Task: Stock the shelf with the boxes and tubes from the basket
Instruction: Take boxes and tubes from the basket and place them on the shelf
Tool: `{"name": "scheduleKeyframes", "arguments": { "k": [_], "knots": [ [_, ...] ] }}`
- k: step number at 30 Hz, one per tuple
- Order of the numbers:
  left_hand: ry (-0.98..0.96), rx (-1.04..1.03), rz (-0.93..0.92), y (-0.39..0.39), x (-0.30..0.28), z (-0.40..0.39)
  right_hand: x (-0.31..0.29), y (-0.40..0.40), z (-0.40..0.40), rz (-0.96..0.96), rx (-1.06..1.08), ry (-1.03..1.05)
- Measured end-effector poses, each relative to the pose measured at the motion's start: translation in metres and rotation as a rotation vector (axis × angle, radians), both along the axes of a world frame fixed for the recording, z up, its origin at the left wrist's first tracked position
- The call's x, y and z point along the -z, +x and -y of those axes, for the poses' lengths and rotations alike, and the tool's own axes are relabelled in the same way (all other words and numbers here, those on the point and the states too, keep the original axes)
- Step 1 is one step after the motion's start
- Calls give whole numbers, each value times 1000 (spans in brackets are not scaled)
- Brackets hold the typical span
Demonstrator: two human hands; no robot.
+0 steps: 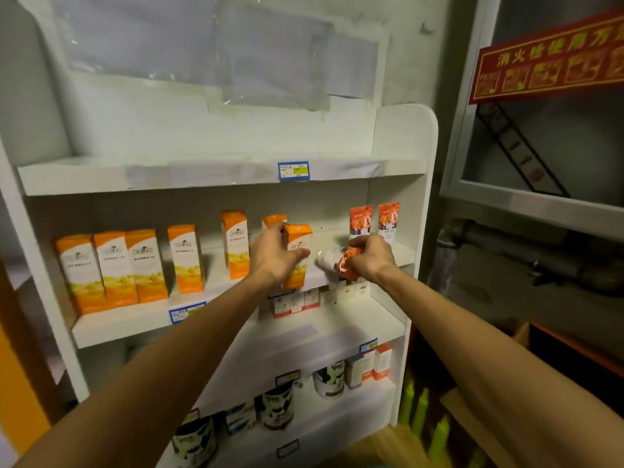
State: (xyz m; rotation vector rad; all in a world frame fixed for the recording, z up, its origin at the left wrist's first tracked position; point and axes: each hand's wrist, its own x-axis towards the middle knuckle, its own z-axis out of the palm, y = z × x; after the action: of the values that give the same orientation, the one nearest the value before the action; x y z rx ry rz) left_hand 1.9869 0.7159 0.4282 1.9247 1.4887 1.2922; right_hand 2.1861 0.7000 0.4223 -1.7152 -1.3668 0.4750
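Your left hand grips orange box upright, over middle shelf. Right hand closed round tube, lying sideways. Set box right of row, label out. Stand tube near far-right tubes.

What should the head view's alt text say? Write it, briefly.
A person's left hand holds an orange box upright at a white shelf, while the right hand grips an orange-and-white tube. More orange boxes stand along that shelf.
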Motion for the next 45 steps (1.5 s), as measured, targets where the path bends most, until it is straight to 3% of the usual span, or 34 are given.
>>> {"name": "scheduleKeyframes", "arguments": {
  "k": [5, 8, 19, 24, 31, 38, 45],
  "knots": [
    [34, 24, -7, 26, -1, -27, -8, 2, -31, 272, -24, 121],
    [51, 8, -42, 40, 6, -44, 1, 1, -45, 340, -25, 170],
    [70, -107, -157, 50, 23, -89, 54, 4, -79, 304, 87, 218],
    [104, -86, -222, 49, 29, -91, 56, -5, -84, 408, 59, 271],
    [244, -132, -416, 49, 28, -82, 57, -2, -76, 476, 10, 149],
    [326, -161, -573, 46, 31, -71, 60, 7, -62, 526, 84, 155],
    [269, -131, -678, 36, 42, -56, 66, 12, -46, 574, 105, 157]
  ]
}}
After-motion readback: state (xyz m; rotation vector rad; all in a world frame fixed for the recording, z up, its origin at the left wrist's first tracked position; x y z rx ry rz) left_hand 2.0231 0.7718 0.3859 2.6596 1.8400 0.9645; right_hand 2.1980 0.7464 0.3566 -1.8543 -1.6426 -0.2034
